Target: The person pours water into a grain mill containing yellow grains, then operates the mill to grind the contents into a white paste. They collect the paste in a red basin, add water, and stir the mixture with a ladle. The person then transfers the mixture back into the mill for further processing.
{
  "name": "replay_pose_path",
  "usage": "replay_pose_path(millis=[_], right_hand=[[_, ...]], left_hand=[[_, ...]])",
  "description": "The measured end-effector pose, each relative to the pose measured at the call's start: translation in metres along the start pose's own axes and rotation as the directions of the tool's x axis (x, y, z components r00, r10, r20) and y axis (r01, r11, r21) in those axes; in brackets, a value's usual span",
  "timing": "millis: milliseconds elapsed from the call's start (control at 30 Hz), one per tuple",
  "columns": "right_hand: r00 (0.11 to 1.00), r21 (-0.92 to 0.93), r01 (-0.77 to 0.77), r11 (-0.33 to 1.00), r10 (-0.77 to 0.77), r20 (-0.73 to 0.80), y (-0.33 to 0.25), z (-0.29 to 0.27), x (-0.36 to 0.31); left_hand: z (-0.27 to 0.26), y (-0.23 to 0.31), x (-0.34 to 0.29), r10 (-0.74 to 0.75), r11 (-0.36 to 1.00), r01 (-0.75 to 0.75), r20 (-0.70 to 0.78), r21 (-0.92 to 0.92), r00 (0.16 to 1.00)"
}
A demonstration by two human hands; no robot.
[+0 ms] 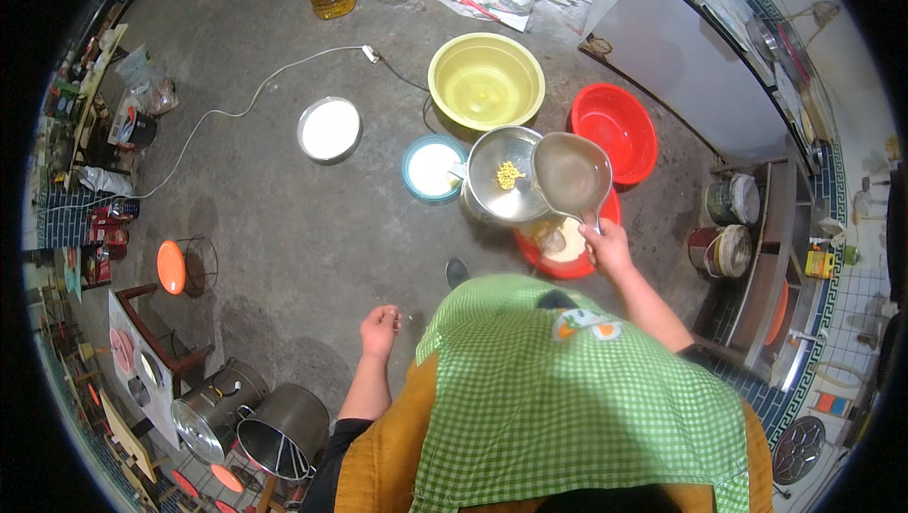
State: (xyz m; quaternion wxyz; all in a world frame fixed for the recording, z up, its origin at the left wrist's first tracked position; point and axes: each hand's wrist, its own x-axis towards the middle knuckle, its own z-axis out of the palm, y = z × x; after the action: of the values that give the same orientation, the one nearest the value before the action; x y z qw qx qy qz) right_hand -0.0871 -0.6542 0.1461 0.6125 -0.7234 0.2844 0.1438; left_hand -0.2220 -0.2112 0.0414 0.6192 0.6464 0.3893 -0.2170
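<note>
In my right hand (608, 246) is the handle of a metal water scoop (572, 171); a cloudy liquid seems to fill it. The scoop is held over the right rim of a round steel hopper (487, 156), where a small heap of yellow beans (510, 174) lies at the bottom. A short spout on the hopper's left side points to a blue-green basin (407, 178) of white liquid. Below the scoop, a red basin (567, 270) contains something pale and a clear bag, partly hidden. Loosely curled, my left hand (380, 329) hangs over the floor with nothing visible in it.
A yellow basin (441, 102) and another red basin (643, 135) stand beyond the hopper. Left of them is a round pan of white stuff (330, 129). A white cord (255, 92) crosses the floor. Lidded buckets (724, 253) stand at right, steel pots (284, 433) at lower left.
</note>
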Motion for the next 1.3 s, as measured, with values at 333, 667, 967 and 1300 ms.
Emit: replay_pose_path(millis=[333, 667, 967, 1300], right_hand=[[1.0, -0.035, 0.011, 0.999, -0.012, -0.024, -0.01, 0.006, 0.024], [0.999, 0.124, -0.036, 0.992, 0.034, 0.021, -0.005, -0.002, 0.011], [0.999, 0.107, -0.025, 0.994, 0.022, 0.028, 0.001, -0.008, 0.0], [1.0, 0.03, 0.022, 0.999, -0.022, -0.006, 0.002, -0.013, -0.006]], left_hand=[[-0.002, -0.002, 0.001, 0.017, 1.0, -0.017, -0.007, -0.004, 1.0], [0.003, 0.002, 0.002, 0.001, 1.0, -0.001, -0.01, -0.004, 1.0], [0.011, 0.007, 0.004, 0.0, 1.0, 0.0, 0.024, -0.002, 1.0], [0.014, 0.009, -0.002, 0.007, 1.0, -0.007, 0.032, 0.015, 0.999]])
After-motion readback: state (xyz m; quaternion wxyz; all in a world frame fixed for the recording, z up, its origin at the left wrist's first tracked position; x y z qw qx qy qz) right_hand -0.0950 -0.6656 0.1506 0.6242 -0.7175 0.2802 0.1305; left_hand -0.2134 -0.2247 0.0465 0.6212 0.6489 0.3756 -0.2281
